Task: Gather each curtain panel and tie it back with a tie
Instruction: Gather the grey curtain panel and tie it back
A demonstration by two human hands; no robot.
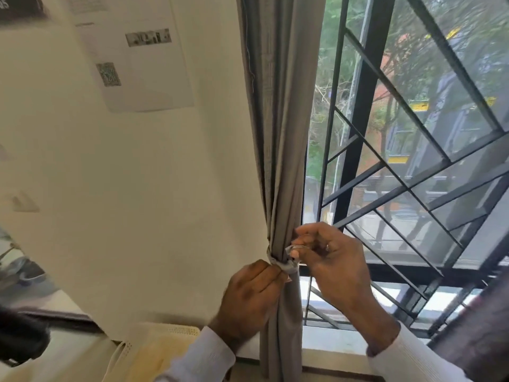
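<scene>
Barred window (pixel 399 161) behind both hands. Left hand (pixel 250 296) pinches the tie (pixel 287 267) around the gathered curtain panel (pixel 283 161); right hand (pixel 330 257), fingers curled, pinches the tie's other end.

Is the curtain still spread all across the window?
No, the grey curtain is bunched into a narrow bundle beside the wall, leaving the window grille uncovered.

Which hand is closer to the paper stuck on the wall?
Left. The left hand grips the tie on the curtain's wall side, below the paper; the right hand is on the window side.
</scene>
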